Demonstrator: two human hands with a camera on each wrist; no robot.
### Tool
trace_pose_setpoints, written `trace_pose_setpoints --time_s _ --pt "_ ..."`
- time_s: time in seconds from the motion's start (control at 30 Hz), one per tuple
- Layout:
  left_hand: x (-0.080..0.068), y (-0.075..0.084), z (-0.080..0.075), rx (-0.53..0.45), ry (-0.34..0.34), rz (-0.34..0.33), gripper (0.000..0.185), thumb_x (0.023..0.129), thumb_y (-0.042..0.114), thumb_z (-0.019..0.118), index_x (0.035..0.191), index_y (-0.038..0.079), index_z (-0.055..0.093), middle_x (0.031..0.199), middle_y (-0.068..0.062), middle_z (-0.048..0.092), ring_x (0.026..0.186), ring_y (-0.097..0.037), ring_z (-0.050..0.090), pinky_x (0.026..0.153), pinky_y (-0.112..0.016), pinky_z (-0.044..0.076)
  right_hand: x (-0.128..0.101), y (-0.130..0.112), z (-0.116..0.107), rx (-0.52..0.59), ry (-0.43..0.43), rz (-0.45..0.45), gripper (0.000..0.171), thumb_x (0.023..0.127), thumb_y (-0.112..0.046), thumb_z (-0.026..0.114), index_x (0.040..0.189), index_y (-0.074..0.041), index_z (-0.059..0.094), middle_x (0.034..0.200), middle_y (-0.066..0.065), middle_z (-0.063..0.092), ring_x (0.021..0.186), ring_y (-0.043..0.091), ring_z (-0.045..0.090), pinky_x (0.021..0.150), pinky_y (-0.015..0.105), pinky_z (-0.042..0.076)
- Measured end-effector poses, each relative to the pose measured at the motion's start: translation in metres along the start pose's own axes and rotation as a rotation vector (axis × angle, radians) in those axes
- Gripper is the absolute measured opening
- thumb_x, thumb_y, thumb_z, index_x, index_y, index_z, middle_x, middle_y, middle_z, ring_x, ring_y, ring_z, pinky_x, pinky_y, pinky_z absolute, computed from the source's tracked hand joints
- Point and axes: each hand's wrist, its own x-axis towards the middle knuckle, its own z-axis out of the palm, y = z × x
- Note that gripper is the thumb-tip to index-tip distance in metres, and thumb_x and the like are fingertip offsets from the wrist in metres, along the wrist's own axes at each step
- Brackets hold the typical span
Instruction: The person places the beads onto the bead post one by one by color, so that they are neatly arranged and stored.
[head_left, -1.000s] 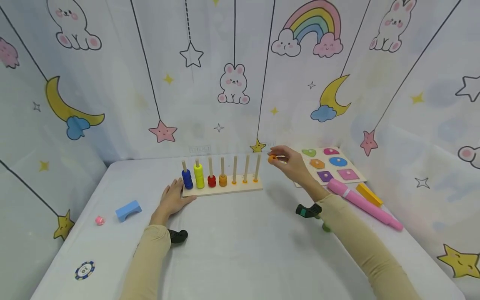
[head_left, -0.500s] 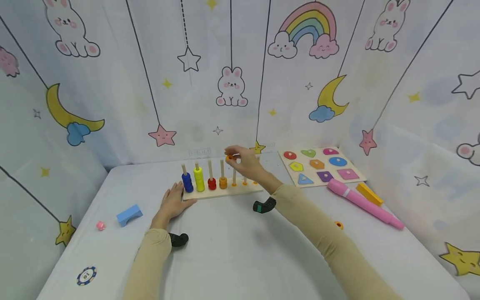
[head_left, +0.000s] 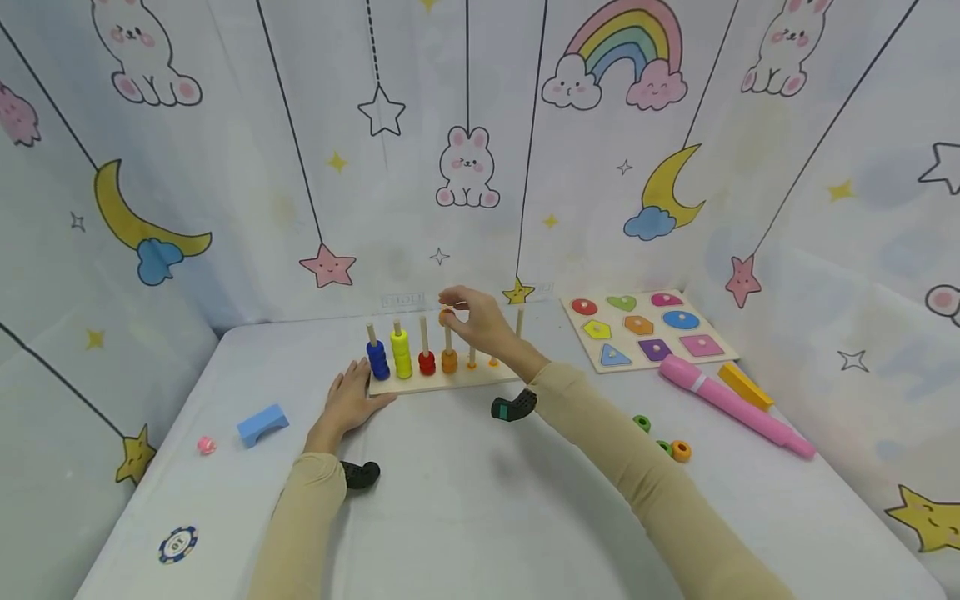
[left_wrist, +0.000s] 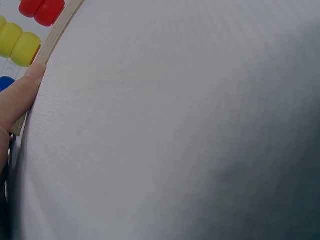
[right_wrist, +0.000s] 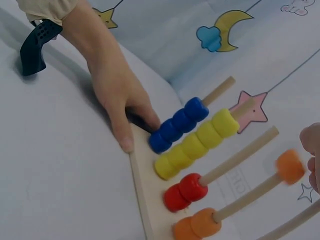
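A white cloth covers the counter (head_left: pixel 465 500). Pale curtains (head_left: pixel 225 208) close it in at 9, 12 and 3 o'clock, printed with cartoons: a rainbow (head_left: pixel 622 50) with clouds toward 1 o'clock, a bunny (head_left: pixel 467 169) at 12, yellow moons (head_left: pixel 135 221) at 10 and 2, and pink stars (head_left: pixel 327 266) hanging on black lines. The light is soft and even.

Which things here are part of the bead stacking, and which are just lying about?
In use: peg board, steadied by left hand; orange bead at a peg's top, by right hand; loose beads.
Lying about: shape puzzle, pink roller, blue block, chip.
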Motion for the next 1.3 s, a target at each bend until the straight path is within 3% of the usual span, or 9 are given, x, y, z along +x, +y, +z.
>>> trace_pose_setpoints --time_s 0.23,0.4,0.67,0.9,1.3 --pt "0.002 -0.001 -0.002 -0.001 -0.01 -0.004 0.091 0.089 0.048 0.06 0.147 -0.007 0.017 0.153 -0.026 0.013 0.141 -0.039 0.004 0.113 -0.052 -0.003 -0.002 0.001 -0.01 -0.027 0.038 0.021 0.029 0.088 -0.007 0.066 0.115 0.001 0.059 0.112 0.009 0.065 0.106 0.021 0.06 0.093 0.024 0.047" --pt "0.002 -0.002 -0.003 0.004 -0.005 0.001 0.09 0.089 0.047 0.06 0.147 -0.007 0.017 0.153 -0.027 0.013 0.141 -0.04 0.004 0.113 -0.053 -0.003 -0.005 0.006 -0.022 -0.041 0.083 0.094 0.029 0.09 -0.01 0.063 0.117 -0.001 0.058 0.114 0.007 0.065 0.111 0.019 0.057 0.1 0.026 0.041" --pt "0.002 -0.003 -0.004 0.0 -0.004 0.004 0.091 0.089 0.047 0.06 0.147 -0.007 0.016 0.153 -0.027 0.013 0.141 -0.04 0.004 0.113 -0.053 -0.003 -0.02 0.026 -0.048 0.014 0.161 0.205 0.029 0.094 -0.016 0.059 0.12 -0.004 0.058 0.118 0.006 0.063 0.113 0.018 0.056 0.099 0.028 0.042" --pt "0.002 -0.001 -0.008 -0.01 -0.01 0.004 0.091 0.089 0.047 0.061 0.147 -0.007 0.016 0.153 -0.026 0.013 0.141 -0.04 0.004 0.113 -0.053 -0.003 -0.044 0.045 -0.074 0.116 0.203 0.25 0.03 0.094 -0.013 0.057 0.121 -0.001 0.055 0.118 0.012 0.06 0.114 0.02 0.056 0.097 0.032 0.046" --pt "0.0 0.002 -0.005 0.0 -0.012 0.027 0.088 0.09 0.044 0.061 0.146 -0.008 0.018 0.152 -0.028 0.014 0.14 -0.042 0.005 0.112 -0.055 -0.001 -0.109 0.078 -0.121 0.065 0.204 0.445 0.034 0.097 -0.025 0.055 0.122 -0.002 0.056 0.116 0.011 0.063 0.112 0.024 0.057 0.097 0.039 0.045"
